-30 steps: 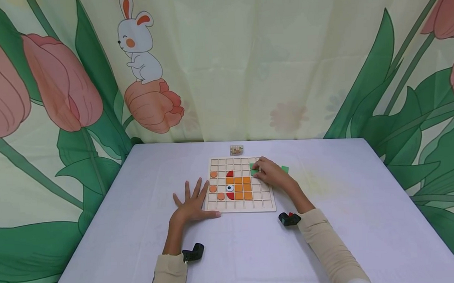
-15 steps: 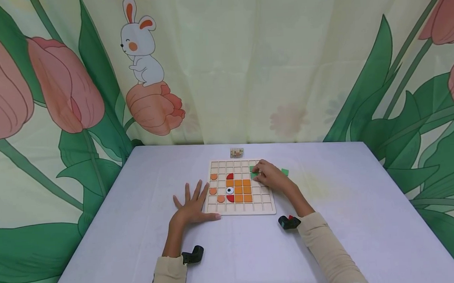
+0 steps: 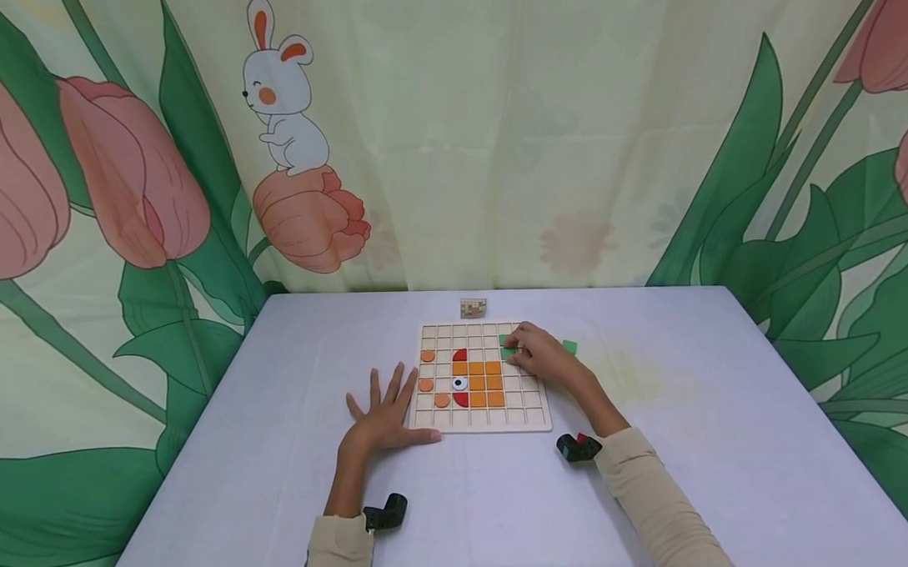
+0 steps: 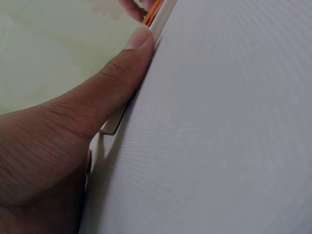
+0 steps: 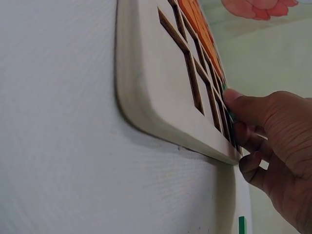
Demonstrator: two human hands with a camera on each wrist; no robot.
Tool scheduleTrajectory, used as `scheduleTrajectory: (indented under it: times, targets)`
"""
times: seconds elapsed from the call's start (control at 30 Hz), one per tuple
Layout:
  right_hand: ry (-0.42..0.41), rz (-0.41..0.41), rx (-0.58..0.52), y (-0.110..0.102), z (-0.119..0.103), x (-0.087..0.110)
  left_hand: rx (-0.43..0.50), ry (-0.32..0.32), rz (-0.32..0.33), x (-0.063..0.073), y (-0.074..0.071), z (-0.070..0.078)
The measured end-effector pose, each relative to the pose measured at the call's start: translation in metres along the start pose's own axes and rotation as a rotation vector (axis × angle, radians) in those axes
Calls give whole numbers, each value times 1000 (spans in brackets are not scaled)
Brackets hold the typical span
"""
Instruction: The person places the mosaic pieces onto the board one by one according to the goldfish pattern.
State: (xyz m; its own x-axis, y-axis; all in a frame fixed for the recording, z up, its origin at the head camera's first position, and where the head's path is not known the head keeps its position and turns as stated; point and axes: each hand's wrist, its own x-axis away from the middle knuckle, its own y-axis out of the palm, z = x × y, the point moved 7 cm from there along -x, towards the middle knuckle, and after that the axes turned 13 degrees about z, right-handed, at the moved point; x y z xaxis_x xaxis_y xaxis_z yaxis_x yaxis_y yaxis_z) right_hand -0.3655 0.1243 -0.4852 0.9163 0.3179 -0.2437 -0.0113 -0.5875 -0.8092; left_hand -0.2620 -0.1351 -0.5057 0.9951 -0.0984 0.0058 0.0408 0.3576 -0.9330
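A pale wooden grid board [image 3: 529, 410] lies on the table, with orange squares, red quarter-rounds, orange discs and a white eye disc in its cells. My left hand [image 3: 381, 421] is spread at the board's left front corner; its thumb [image 4: 117, 73] lies along the front edge in the left wrist view. My right hand [image 3: 540, 349] is over the board's right part, pinching a small green tile [image 5: 232, 116] between thumb and finger at the grid. Another green tile [image 3: 503, 340] shows just beyond the fingertips. The fingers partly hide these tiles.
A loose green square [image 3: 570, 346] lies on the table right of the board, behind my right wrist. A small patterned card-like piece [image 3: 473, 308] sits beyond the board's far edge. A printed curtain [image 3: 449, 150] hangs behind the table.
The head view has tilted up slightly, so everything sits a little lower. My right fingers have shifted slightly at the green tiles. The left hand stays at the board's corner.
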Motion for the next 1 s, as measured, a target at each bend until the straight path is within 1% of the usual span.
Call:
scheduleTrajectory:
  times: [0.2, 0.33, 0.5, 0.63, 0.7, 1.0]
  targets:
    - [15, -9, -15, 0, 2, 0, -1, 1, -2, -1, 2, -1]
    - [3, 7, -25, -3, 3, 1, 0, 0, -1, 0, 2, -1]
    - [1, 35, -28, -12, 2, 1, -3, -4, -2, 0, 0, -1]
    - [54, 45, -29, -19, 7, 2, 2, -3, -1, -1, -1, -1]
    - [64, 58, -25, -23, 9, 3, 6, -2, -2, -1, 0, -2]
    - [35, 95, 0, -42, 19, 9, -1, -3, -14, -2, 1, -3]
